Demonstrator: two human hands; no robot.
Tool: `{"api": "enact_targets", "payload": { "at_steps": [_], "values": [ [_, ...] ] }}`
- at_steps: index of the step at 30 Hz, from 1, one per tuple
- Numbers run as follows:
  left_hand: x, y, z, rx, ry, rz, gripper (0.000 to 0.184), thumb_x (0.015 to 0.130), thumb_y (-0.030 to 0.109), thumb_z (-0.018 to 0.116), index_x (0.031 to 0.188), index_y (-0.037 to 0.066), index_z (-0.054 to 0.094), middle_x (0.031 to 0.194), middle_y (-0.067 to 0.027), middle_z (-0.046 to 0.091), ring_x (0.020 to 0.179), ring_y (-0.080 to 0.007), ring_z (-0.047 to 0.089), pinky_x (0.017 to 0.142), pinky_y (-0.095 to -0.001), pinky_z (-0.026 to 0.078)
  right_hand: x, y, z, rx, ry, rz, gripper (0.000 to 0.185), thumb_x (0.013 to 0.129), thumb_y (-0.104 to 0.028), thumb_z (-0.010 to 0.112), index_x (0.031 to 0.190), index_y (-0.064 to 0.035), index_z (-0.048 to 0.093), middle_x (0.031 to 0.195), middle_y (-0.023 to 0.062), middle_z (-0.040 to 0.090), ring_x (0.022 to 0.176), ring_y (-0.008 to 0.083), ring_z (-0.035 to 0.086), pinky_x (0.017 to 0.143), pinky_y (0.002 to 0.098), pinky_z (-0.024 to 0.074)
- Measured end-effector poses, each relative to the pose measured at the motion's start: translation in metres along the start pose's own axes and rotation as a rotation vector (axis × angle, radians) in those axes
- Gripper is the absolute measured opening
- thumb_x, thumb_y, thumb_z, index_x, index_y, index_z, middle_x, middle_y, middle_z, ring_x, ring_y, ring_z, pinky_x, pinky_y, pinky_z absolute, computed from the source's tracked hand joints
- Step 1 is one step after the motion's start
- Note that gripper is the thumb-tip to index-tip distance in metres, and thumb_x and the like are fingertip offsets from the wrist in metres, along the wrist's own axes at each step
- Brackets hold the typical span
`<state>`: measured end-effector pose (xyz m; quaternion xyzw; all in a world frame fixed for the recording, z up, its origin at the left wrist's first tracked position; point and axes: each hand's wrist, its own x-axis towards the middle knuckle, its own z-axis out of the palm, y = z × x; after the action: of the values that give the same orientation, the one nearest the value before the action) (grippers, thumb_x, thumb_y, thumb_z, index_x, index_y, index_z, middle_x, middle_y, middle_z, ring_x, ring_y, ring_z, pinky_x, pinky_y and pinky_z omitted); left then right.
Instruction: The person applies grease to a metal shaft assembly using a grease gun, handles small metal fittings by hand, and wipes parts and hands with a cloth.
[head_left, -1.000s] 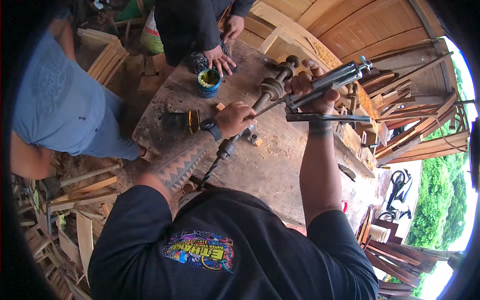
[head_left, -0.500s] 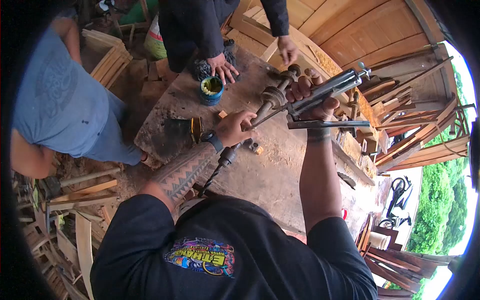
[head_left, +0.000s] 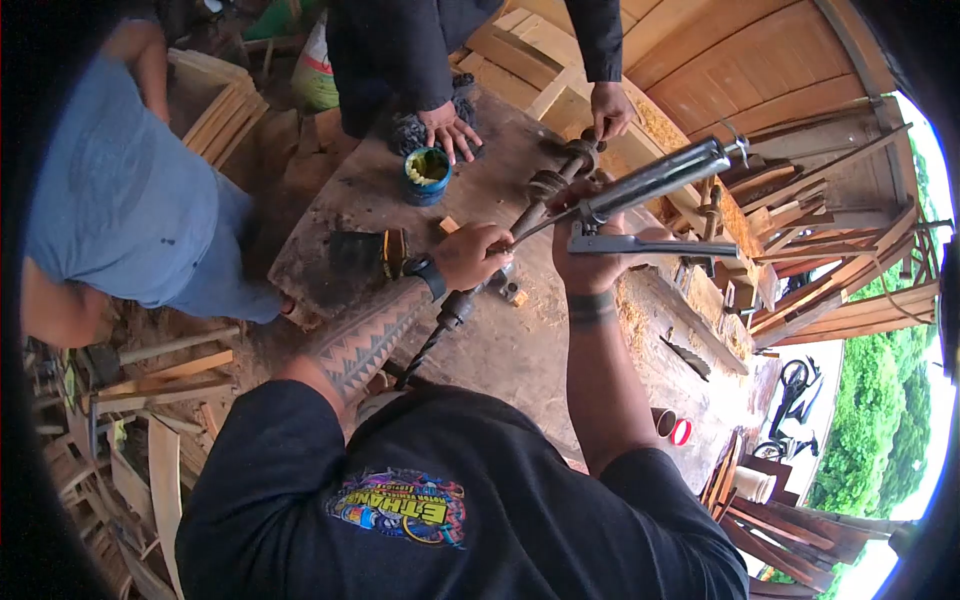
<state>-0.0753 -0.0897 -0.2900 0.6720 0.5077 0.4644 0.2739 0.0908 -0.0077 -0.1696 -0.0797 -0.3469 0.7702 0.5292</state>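
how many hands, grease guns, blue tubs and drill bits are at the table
Hands: 4 (left hand, right hand, co-worker's spread hand, co-worker's other hand)
Grease gun: 1
Blue tub: 1
Drill bit: 1
Total: 7

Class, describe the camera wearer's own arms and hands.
The sleeves are short and black. The left forearm has a geometric tattoo, with a dark wristwatch; the right forearm, a dark band. The left hand and right hand are ungloved.
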Motion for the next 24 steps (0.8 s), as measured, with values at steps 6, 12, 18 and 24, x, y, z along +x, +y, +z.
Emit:
{"api": "enact_targets", "payload": {
  "at_steps": [6,12,18,24],
  "values": [
    [0.002,0.009,-0.002,-0.044,-0.025,-0.05,0.025,0.089,0.016,0.073,0.107,0.002,0.063,0.091,-0.0108,0.068,0.083,-0.0229,0.07,0.077,-0.0372,0.055,-0.022,0.003,0.002,-0.332,-0.01,-0.212,0.132,0.062,-0.088,0.073,0.159,-0.0148,0.022,0.143,0.0153,0.054,0.124,0.0359,0.058,0.101,0.0549,0.048],
    [0.003,0.01,-0.001,-0.022,-0.02,-0.06,0.023,0.088,0.017,0.073,0.104,0.004,0.063,0.087,-0.01,0.07,0.082,-0.0244,0.071,0.076,-0.0392,0.055,-0.036,-0.002,0.037,-1.014,0.179,-0.248,0.079,0.078,-0.011,0.082,0.138,-0.0108,0.031,0.124,0.0108,0.055,0.118,0.0283,0.059,0.106,0.0518,0.0467],
    [0.002,0.005,-0.002,-0.073,-0.04,-0.095,0.021,0.087,0.018,0.072,0.103,0.007,0.064,0.088,-0.0105,0.07,0.086,-0.0282,0.07,0.078,-0.0418,0.054,-0.021,0.003,0.022,-0.062,0.199,-0.026,0.059,0.095,-0.053,0.068,0.13,-0.0083,0.053,0.121,0.0127,0.064,0.105,0.0289,0.065,0.093,0.0486,0.0522],
    [0.002,0.018,-0.014,0.072,-0.072,0.002,0.021,0.09,0.02,0.07,0.104,0.006,0.066,0.089,-0.0115,0.069,0.086,-0.0288,0.067,0.078,-0.0421,0.053,0.01,0.003,-0.002,0.117,0.226,0.247,0.091,0.079,-0.089,0.05,0.127,-0.0124,0.058,0.097,0.0107,0.067,0.079,0.0282,0.063,0.067,0.0405,0.0503]
  ]
}}
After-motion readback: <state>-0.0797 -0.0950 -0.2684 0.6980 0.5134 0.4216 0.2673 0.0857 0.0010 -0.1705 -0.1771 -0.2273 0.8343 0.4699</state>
